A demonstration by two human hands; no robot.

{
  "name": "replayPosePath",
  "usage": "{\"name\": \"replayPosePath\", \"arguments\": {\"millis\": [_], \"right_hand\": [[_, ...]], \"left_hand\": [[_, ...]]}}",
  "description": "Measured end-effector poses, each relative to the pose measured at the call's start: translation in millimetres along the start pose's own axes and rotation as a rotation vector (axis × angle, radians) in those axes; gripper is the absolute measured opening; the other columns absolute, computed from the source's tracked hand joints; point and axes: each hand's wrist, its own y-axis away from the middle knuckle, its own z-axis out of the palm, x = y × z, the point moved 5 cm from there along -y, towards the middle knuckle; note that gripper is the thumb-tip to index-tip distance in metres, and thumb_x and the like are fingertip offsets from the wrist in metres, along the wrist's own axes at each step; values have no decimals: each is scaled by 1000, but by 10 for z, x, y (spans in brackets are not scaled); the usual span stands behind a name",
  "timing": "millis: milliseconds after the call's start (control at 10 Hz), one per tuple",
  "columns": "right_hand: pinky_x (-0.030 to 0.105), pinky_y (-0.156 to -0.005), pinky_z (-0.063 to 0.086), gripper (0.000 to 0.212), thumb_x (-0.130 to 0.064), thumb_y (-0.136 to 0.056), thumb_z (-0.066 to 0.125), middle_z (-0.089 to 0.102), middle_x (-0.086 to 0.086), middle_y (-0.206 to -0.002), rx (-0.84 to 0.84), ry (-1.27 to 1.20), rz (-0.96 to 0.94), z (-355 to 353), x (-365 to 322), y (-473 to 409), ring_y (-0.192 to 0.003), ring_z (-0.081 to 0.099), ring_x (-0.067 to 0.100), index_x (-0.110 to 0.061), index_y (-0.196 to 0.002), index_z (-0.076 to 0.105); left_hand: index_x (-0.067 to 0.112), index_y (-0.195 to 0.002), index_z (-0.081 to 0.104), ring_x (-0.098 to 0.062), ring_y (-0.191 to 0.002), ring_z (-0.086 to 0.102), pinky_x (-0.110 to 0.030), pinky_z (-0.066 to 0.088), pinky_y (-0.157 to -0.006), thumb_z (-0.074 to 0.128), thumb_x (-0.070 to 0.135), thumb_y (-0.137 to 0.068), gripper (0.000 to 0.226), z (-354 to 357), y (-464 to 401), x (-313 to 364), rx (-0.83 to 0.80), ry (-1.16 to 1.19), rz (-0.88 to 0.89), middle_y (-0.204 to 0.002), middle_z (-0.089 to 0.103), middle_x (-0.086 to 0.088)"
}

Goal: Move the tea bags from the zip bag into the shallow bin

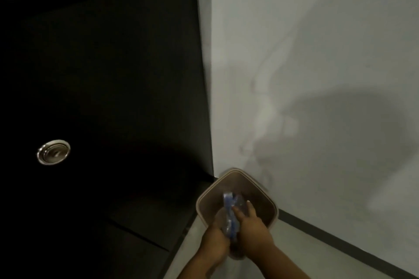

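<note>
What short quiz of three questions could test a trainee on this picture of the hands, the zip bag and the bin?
1. True or false: the zip bag is held over the shallow bin.
2. Which hands touch the zip bag? A) only the left hand B) only the right hand C) both
3. What dark fixture, with a metal drain, lies left of the bin?

Key:
1. True.
2. C: the left hand holds it from below and the right hand rests on it from the side.
3. The black sink, beside the pale countertop.

Whether tea bags are already in the bin cannot be told; the picture is blurred.
</note>
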Motion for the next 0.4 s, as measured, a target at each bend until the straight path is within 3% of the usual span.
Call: {"name": "replayPosePath", "arguments": {"millis": [100,200,300,400], "right_hand": [[33,-112,30,88,-36,-86,63,1,12,-159,14,26,-18,-98,-22,75,-137,34,30,-32,-153,6],[32,-108,34,61,-32,-94,49,41,10,-145,96,8,19,-302,-182,255,-129,45,25,-16,-148,27],[31,-92,44,35,-22,-98,38,58,6,-125,217,18,-14,-565,-318,579,-112,57,23,-17,-132,46],[27,-87,44,31,-27,-99,37,61,2,-119,225,6,-6,-965,-493,1090,-108,59,20,-19,-127,46]], "left_hand": [[13,-141,34,-19,-122,51,-4,37,-70,45,6,-94,49,-25,20,69,28,-37,10,-138,49,-8],[10,-136,41,-19,-122,50,-16,40,-92,48,9,-94,42,-151,173,250,82,-94,57,-134,52,-7],[13,-135,42,-20,-121,51,-22,39,-96,48,10,-94,41,-325,336,400,132,-135,73,-133,52,-7],[20,-135,42,-16,-123,48,-19,38,-99,49,14,-93,43,-576,593,679,189,-201,119,-138,45,-4]]}}
